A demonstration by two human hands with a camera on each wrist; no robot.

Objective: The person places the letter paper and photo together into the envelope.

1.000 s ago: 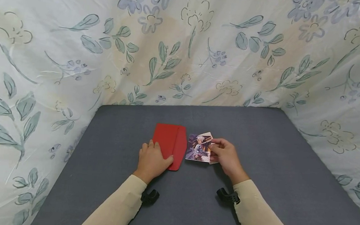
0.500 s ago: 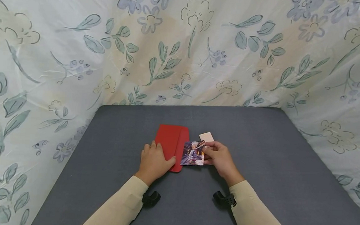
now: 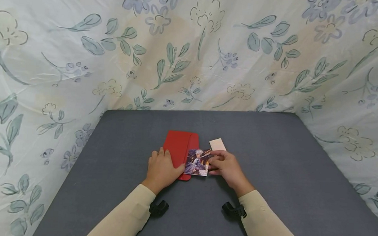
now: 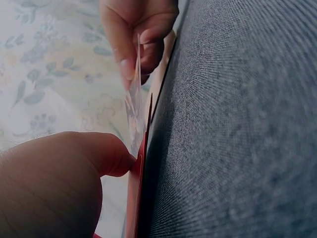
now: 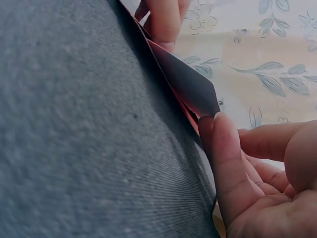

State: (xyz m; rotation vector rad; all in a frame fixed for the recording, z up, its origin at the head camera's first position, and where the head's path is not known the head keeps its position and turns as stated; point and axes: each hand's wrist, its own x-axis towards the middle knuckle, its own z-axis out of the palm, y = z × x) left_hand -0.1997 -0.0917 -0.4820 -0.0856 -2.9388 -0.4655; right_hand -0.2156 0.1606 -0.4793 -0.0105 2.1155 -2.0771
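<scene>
A red envelope (image 3: 178,146) lies on the table, its flap to the right. My left hand (image 3: 162,168) holds it at the lower left, thumb (image 4: 116,153) bent down at the opening beside the flap. My right hand (image 3: 228,169) pinches the right edge of a glossy photo card (image 3: 196,162) of a figure in a pale hat. The card overlaps the flap, and its left edge is right at my left thumb. In the right wrist view the card's dark underside (image 5: 190,82) slants up from the envelope. A beige card (image 3: 217,144) sits behind my right fingers, partly hidden.
Grey cloth covers the table (image 3: 271,148). A floral curtain (image 3: 179,70) hangs behind it and along both sides. Each wrist wears a black camera mount (image 3: 159,208) near the cream sleeves.
My right hand has moved left and slightly nearer with the photo card, from beside the envelope to over its flap. The beige card behind it is now uncovered. My left hand has barely moved.
</scene>
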